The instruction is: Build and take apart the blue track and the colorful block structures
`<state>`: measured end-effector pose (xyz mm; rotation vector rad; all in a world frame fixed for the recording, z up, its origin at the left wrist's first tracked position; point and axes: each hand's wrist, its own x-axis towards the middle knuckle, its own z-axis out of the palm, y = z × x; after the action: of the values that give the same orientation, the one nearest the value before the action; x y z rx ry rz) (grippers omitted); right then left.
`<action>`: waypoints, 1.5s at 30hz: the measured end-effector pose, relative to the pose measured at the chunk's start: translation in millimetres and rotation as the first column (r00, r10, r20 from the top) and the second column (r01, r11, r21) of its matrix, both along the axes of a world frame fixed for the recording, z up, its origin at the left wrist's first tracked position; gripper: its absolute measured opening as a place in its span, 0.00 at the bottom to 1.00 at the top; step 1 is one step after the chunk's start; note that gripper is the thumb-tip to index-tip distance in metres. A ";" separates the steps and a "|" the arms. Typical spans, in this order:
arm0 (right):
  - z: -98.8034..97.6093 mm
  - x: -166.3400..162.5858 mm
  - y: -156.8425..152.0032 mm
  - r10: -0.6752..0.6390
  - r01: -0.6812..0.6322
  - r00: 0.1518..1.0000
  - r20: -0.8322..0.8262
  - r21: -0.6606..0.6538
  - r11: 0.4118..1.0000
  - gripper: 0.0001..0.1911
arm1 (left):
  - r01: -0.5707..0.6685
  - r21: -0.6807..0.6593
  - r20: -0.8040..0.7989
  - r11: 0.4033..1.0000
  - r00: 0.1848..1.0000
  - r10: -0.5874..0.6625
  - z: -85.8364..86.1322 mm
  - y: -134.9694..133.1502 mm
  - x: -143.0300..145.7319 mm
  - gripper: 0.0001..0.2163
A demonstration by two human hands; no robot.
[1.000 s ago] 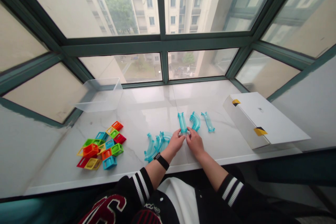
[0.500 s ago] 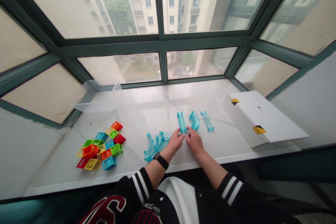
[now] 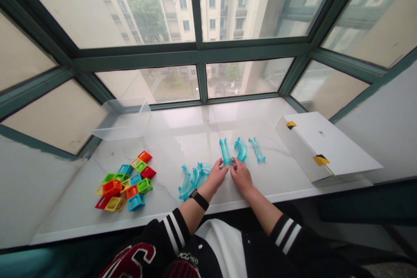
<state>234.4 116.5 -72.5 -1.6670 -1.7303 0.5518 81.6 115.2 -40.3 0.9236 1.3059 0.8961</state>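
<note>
Both of my hands meet at the near end of a straight, clear blue toy track piece on the white sill. My left hand, with a black band at the wrist, pinches that end from the left. From the right, the fingers of my right hand close on the same end. Just beyond the right hand lie a curved blue track piece and, farther right, a slightly wavy one. Several more blue track pieces are heaped beside my left hand, partly overlapping.
Colourful square plastic blocks are piled on the left of the sill. A clear plastic bin stands behind them. On the right is a white box with yellow-and-black tape. Green window frames border the sill at the back.
</note>
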 end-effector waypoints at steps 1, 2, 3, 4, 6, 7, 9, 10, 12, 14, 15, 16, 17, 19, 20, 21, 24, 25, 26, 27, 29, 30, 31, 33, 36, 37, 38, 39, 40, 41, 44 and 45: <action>0.0 0.1 -0.1 0.001 -0.001 1.000 -0.004 -0.002 1.000 0.26 | 0.001 -0.005 0.006 1.000 1.000 -0.001 -0.5 0.2 -0.3 0.39; -0.2 0.3 -0.3 0.002 -0.002 1.000 -0.009 -0.002 1.000 0.26 | 0.002 -0.012 0.013 1.000 1.000 -0.002 -0.9 0.4 -0.5 0.40; -0.5 0.4 -0.4 0.001 -0.001 1.000 -0.015 -0.001 1.000 0.25 | 0.004 -0.020 0.020 1.000 1.000 -0.003 -1.3 0.7 -0.9 0.40; -0.9 0.5 -0.5 -0.002 0.002 1.000 -0.021 0.001 1.000 0.25 | 0.005 -0.026 0.025 1.000 1.000 -0.004 -1.5 1.0 -1.2 0.41; -1.7 0.6 -0.6 -0.008 0.008 0.999 -0.031 0.002 1.000 0.25 | 0.008 -0.033 0.033 0.999 0.999 -0.007 -1.8 1.6 -1.8 0.41; -2.0 0.5 -0.7 -0.010 0.010 0.999 -0.035 0.000 1.000 0.25 | 0.009 -0.034 0.034 0.999 0.999 -0.008 -1.7 1.9 -2.0 0.41; -2.4 0.2 -0.7 -0.010 0.010 0.999 -0.036 -0.006 1.000 0.25 | 0.010 -0.033 0.032 0.999 0.999 -0.009 -1.1 2.5 -1.8 0.40; -2.4 0.1 -0.7 -0.009 0.009 0.999 -0.035 -0.008 1.000 0.25 | 0.010 -0.035 0.032 0.999 0.999 -0.009 -0.6 2.7 -1.4 0.40; -2.2 -0.2 -0.7 -0.007 0.006 0.999 -0.034 -0.011 1.000 0.25 | 0.010 -0.040 0.034 0.999 0.999 -0.008 1.1 2.7 0.0 0.40; -1.8 -0.2 -0.7 -0.004 0.004 0.999 -0.035 -0.011 1.000 0.25 | 0.010 -0.045 0.039 0.999 0.999 -0.008 4.3 1.8 1.4 0.40; -1.8 0.0 -0.8 -0.004 0.003 0.999 -0.036 -0.010 1.000 0.25 | 0.009 -0.047 0.042 0.999 0.999 -0.007 6.9 0.9 1.5 0.40; -1.8 0.3 -0.9 -0.003 0.003 0.999 -0.037 -0.011 1.000 0.25 | 0.007 -0.046 0.045 0.999 0.999 -0.005 10.3 -0.2 0.9 0.40; -2.0 0.7 -1.2 -0.001 0.001 0.999 -0.040 -0.011 1.000 0.25 | 0.005 -0.041 0.047 0.999 0.999 -0.003 14.7 -1.4 -0.9 0.39; -3.2 2.1 -2.3 0.003 -0.004 0.999 -0.050 -0.010 1.000 0.25 | 0.007 -0.015 0.052 1.000 0.999 -0.006 26.2 -3.9 -8.7 0.37; -4.2 3.0 -3.2 0.006 -0.006 0.998 -0.058 -0.008 1.000 0.26 | 0.011 0.010 0.058 1.000 0.998 -0.012 33.2 -5.0 -15.3 0.35; -5.4 4.0 -4.4 0.009 -0.010 0.998 -0.066 -0.007 1.000 0.26 | 0.018 0.037 0.066 0.999 0.998 -0.021 40.6 -6.1 -23.9 0.32; -9.7 7.1 -9.4 0.016 -0.016 0.997 -0.077 -0.002 1.000 0.26 | 0.007 0.135 0.115 0.991 0.993 -0.023 61.8 -9.7 -60.9 0.26; -11.1 8.0 -11.4 0.018 -0.018 0.997 -0.078 0.002 1.000 0.26 | -0.017 0.158 0.123 0.987 0.992 -0.002 67.3 -11.7 -76.3 0.26; -12.2 8.7 -13.3 0.022 -0.021 0.997 -0.078 0.008 1.000 0.25 | -0.047 0.178 0.123 0.983 0.992 0.025 71.6 -14.4 -92.4 0.26; -13.1 9.2 -15.1 0.030 -0.029 0.997 -0.074 0.018 0.999 0.24 | -0.085 0.194 0.111 0.977 0.992 0.064 74.4 -17.9 -108.7 0.26; -13.8 9.8 -17.8 0.061 -0.059 0.997 -0.051 0.047 0.997 0.21 | -0.178 0.211 0.072 0.961 0.984 0.166 75.9 -27.8 -140.0 0.26; -13.7 9.9 -18.6 0.081 -0.079 0.996 -0.032 0.063 0.995 0.20 | -0.224 0.210 0.059 0.952 0.974 0.217 74.6 -34.0 -154.0 0.27; -13.4 9.7 -19.1 0.100 -0.098 0.995 -0.011 0.077 0.992 0.20 | -0.260 0.201 0.054 0.944 0.965 0.255 72.2 -40.9 -166.4 0.27; -12.3 9.0 -19.2 0.130 -0.132 0.991 0.032 0.091 0.987 0.20 | -0.341 0.161 0.053 0.926 0.940 0.337 64.7 -55.3 -185.8 0.28; -10.1 7.7 -18.8 0.168 -0.174 0.982 0.082 0.082 0.981 0.21 | -0.429 0.096 0.064 0.898 0.903 0.424 49.1 -75.2 -202.4 0.29; -9.3 7.3 -18.8 0.180 -0.187 0.979 0.095 0.078 0.979 0.22 | -0.446 0.082 0.067 0.891 0.895 0.442 43.3 -80.5 -205.4 0.29; -8.5 7.0 -18.9 0.190 -0.199 0.976 0.105 0.075 0.977 0.22 | -0.461 0.071 0.065 0.885 0.887 0.457 37.3 -85.0 -207.5 0.29; -7.6 6.7 -19.1 0.199 -0.208 0.973 0.113 0.073 0.975 0.23 | -0.471 0.065 0.057 0.880 0.882 0.468 31.5 -88.7 -208.9 0.29; -6.7 6.5 -19.4 0.207 -0.216 0.971 0.120 0.071 0.974 0.23 | -0.476 0.065 0.041 0.877 0.879 0.474 26.2 -91.6 -209.7 0.29; -5.7 6.3 -19.6 0.213 -0.223 0.969 0.126 0.070 0.972 0.24 | -0.474 0.070 0.016 0.878 0.880 0.474 21.6 -93.8 -209.8 0.29; -3.6 6.0 -20.1 0.232 -0.243 0.962 0.144 0.067 0.968 0.25 | -0.414 0.120 -0.118 0.902 0.896 0.427 14.6 -97.6 -206.0 0.28; -3.3 6.1 -20.2 0.238 -0.249 0.960 0.148 0.068 0.966 0.25 | -0.372 0.148 -0.177 0.916 0.902 0.395 14.9 -98.4 -203.3 0.27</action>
<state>240.5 96.3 -75.8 -1.4716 -2.0485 0.4741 -121.8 16.7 -25.5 0.8743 1.6660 1.2142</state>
